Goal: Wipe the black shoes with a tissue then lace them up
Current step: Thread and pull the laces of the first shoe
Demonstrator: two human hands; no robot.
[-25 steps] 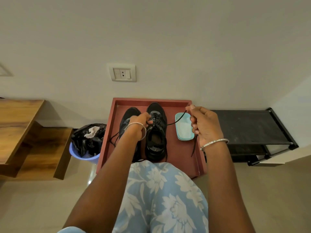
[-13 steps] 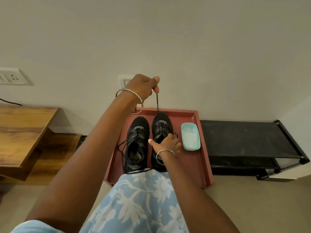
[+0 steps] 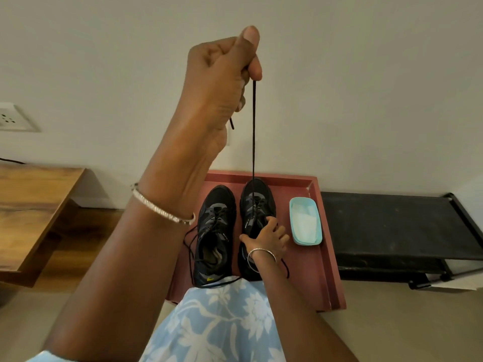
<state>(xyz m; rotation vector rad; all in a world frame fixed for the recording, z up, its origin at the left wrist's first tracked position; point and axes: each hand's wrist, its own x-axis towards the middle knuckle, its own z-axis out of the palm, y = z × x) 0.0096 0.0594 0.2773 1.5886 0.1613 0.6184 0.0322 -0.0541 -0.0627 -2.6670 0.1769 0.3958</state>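
Two black shoes stand side by side on a red tray (image 3: 324, 257). My left hand (image 3: 222, 82) is raised high, pinching a black lace (image 3: 253, 131) that runs taut straight down into the right shoe (image 3: 257, 202). My right hand (image 3: 269, 237) presses down on that shoe's tongue and side, holding it in place. The left shoe (image 3: 214, 231) has loose laces trailing off its left side and heel. A light blue box of tissues (image 3: 304, 224) lies on the tray to the right of the shoes.
A black low rack (image 3: 386, 231) stands right of the tray against the wall. A wooden table (image 3: 34, 205) is at the left, with a wall socket (image 3: 10, 117) above it. My knee in blue floral cloth (image 3: 217, 325) covers the tray's front edge.
My left hand has risen much higher, pulling the lace up taut out of the right shoe. My right hand left the other lace end and moved down onto that shoe.
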